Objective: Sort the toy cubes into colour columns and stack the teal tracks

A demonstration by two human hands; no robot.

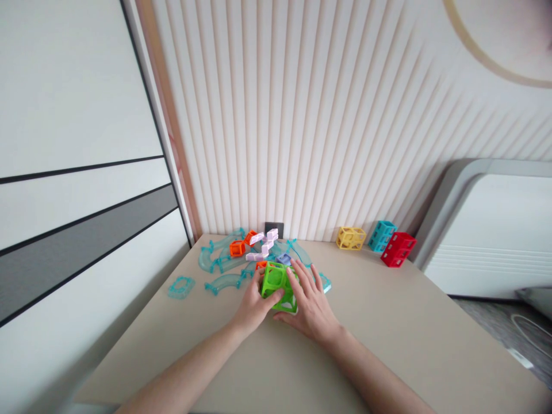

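We see both hands on one green block, an open-frame piece standing on the beige worktop. The left hand comes in from the block's left. Its grip is clenched around that side, with the thumb laid across the near face. The right hand comes in from the block's right. Its fingers stretch along that side and point away from us, pressing the block, so both grips are grasping the same piece. The block sits between the two hands, touching both, and neither hand is clearly nearer.

The block seems a little longer than wide. Its long axis appears to run from its near right corner away towards the wall, though the hands hide too much for us to be sure.

Just beyond the block lies a heap of clear teal track, with pale pink steps and an orange cube among it. A small teal ring lies well to the block's left. Far to the block's right, against the wall, stand a yellow cube, a teal cube and a red cube.
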